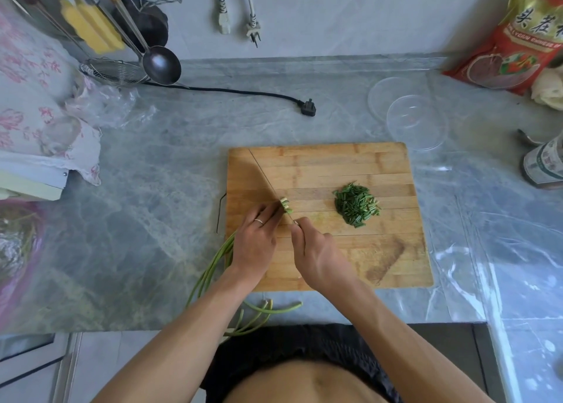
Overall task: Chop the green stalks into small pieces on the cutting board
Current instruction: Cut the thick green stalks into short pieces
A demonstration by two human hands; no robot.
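On the counter (170, 171), cutting board (335, 171): chopped pile (357, 205) sits well right of both hands. Left hand (254, 241) grip pins the green stalks (213, 265), cut ends just past its fingertips. Right hand (316, 256) grip wraps the knife (262, 174), blade touching the left knuckles. Risk: stalks roll, fingertip nicked.

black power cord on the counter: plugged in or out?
Out at this end. The black plug lies loose on the counter, prongs bare and in no socket. Its other end runs behind the ladle; cannot tell there.
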